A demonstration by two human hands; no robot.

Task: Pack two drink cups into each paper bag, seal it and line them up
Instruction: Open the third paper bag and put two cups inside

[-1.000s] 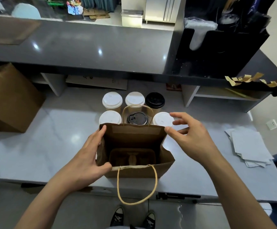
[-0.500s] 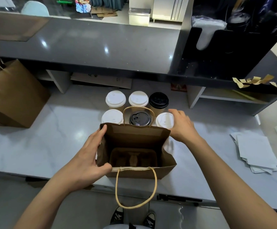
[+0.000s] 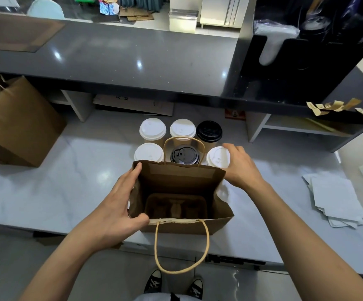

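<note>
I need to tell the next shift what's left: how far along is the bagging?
Done: the open bag stands ready with a cup carrier inside, still empty. In hand: the left hand holds its side open, the right hand is on the nearest white-lidded cup. Left: all six cups unpacked, sealing, lining up.

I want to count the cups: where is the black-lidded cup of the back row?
In the head view, the black-lidded cup stands at the right end of the back row, beside a white-lidded cup and just beyond the right hand.

Open brown paper bag (image 3: 176,183) upright; six lidded cups (image 3: 181,141) clustered just behind.
</note>
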